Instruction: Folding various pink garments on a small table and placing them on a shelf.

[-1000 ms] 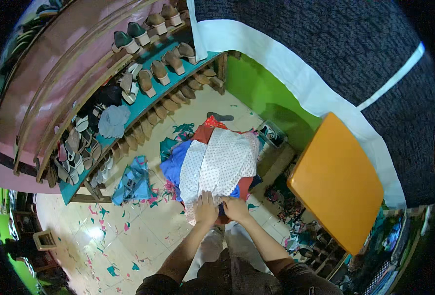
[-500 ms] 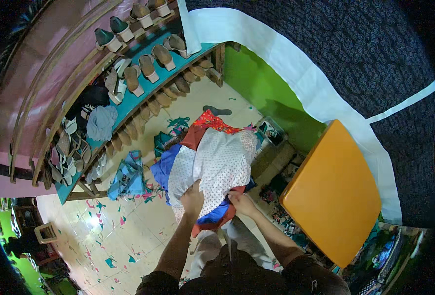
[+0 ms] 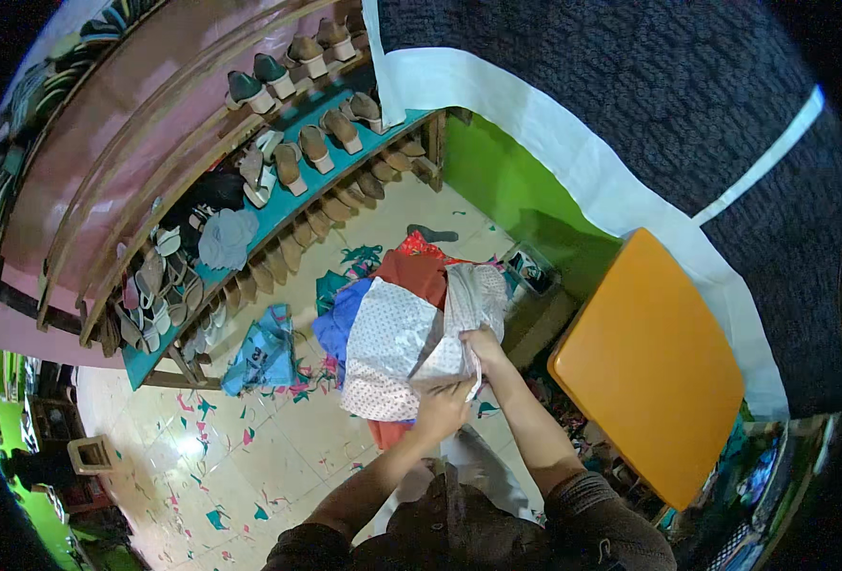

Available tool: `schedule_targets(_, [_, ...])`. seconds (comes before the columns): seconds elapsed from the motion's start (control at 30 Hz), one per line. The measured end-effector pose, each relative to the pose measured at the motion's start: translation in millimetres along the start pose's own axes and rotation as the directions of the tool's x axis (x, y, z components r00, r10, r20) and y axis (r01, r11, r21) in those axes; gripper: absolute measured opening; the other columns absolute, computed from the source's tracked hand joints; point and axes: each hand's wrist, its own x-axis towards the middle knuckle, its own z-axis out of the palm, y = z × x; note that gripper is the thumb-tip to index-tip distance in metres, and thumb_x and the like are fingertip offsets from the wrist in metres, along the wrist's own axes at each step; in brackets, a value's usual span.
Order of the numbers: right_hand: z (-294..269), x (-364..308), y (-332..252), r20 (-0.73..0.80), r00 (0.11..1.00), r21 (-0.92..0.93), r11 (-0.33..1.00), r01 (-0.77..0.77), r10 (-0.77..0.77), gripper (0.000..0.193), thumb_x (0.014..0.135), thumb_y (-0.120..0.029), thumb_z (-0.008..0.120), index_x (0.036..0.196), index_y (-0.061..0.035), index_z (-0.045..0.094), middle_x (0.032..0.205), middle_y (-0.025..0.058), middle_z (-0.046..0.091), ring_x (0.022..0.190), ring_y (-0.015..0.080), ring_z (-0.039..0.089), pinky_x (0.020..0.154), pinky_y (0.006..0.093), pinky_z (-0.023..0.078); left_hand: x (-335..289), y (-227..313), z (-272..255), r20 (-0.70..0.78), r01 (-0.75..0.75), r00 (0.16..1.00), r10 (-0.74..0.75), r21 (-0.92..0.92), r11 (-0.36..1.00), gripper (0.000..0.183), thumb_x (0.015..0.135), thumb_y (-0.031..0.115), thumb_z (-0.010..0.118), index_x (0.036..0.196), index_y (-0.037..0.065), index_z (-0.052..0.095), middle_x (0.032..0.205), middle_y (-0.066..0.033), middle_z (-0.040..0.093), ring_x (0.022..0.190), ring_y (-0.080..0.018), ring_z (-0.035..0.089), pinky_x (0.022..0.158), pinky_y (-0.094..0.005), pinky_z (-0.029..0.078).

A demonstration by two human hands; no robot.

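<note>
A white dotted cloth [image 3: 383,333] lies over a heap of fabric in front of me, its right part lifted and bunched. My left hand [image 3: 443,411] is closed on the near edge of this cloth. Slightly higher and to the right, my right hand [image 3: 482,348] grips the bunched part. Under and around it show a blue cloth [image 3: 335,324] on the left, a rust-red cloth [image 3: 413,276] on the far side and a bright red patterned cloth [image 3: 421,246] behind that. What supports the heap is hidden.
An orange table or stool top [image 3: 654,366] stands close on my right. To the left runs a teal shelf [image 3: 297,205] with several shoes. A blue plastic bag [image 3: 264,352] and coloured scraps lie on the tiled floor [image 3: 287,447]. Dark patterned fabric [image 3: 611,95] with a white border hangs ahead.
My left hand has moved right along the near edge, and my right hand has moved up and forward. The white cloth's right side is now gathered, showing more rust-red cloth.
</note>
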Motion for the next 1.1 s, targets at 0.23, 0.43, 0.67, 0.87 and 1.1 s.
schedule_targets(0.23, [-26.4,-76.0,45.2,0.178,0.864,-0.385,0.774,0.502,-0.472,0.021,0.077,-0.002,0.04,0.09,-0.0028,0.057,0.059,0.0033,0.051,0.045,0.012,0.046,0.041,0.0263,0.035,-52.9,-28.3,-31.3,-0.021,-0.061,0.998,0.057,-0.424,0.903,0.038,0.082,0.02,0.05,0.116,0.004,0.049,0.105,-0.0144,0.059,0.094,-0.0241,0.057,0.083,-0.0334,0.044])
schedule_targets(0.43, [-23.8,-183.2,87.4,0.311,0.749,-0.606,0.485,0.631,-0.586,0.027,0.072,0.0,0.043,0.097,-0.0007,0.054,0.072,0.0226,0.056,0.067,0.0318,0.059,0.062,0.0387,0.045,-62.9,-48.2,-19.2,0.405,0.59,0.8,-0.442,-0.665,0.458,0.064,0.087,0.053,0.039,0.12,-0.002,0.044,0.108,-0.0151,0.055,0.1,-0.0255,0.053,0.084,-0.0331,0.042])
schedule_targets(0.67, [-23.5,-270.6,114.0,0.568,0.649,-0.61,0.271,0.745,-0.506,0.027,0.074,-0.005,0.046,0.099,-0.0044,0.058,0.074,0.021,0.059,0.069,0.0359,0.059,0.062,0.0432,0.046,-58.1,-69.2,18.7,0.267,0.417,0.909,-0.321,-0.58,0.7,0.043,0.079,0.034,0.057,0.102,-0.003,0.056,0.093,-0.0192,0.061,0.09,-0.0294,0.058,0.076,-0.036,0.045])
schedule_targets(0.87, [-117.5,-238.7,110.1,0.21,0.934,-0.156,0.933,0.325,-0.29,0.044,0.085,-0.03,0.052,0.117,0.0009,0.049,0.103,0.0142,0.057,0.089,0.0179,0.055,0.076,0.0312,0.044,-118.9,22.1,30.7,0.082,0.146,0.988,-0.128,-0.26,0.954,0.024,0.078,0.017,0.051,0.097,0.003,0.057,0.077,-0.0244,0.059,0.074,-0.0426,0.056,0.065,-0.0479,0.044])
schedule_targets(1.1, [-141.4,-125.5,166.4,-0.464,0.713,-0.581,0.788,0.204,-0.526,0.067,0.073,-0.038,0.066,0.115,0.0102,0.047,0.107,0.0285,0.054,0.098,0.0311,0.055,0.083,0.0336,0.043,-195.4,96.3,36.8,0.506,-0.006,0.844,0.18,-0.327,0.945,0.026,0.078,0.012,0.05,0.102,0.007,0.059,0.087,-0.0182,0.06,0.079,-0.036,0.058,0.069,-0.041,0.045])
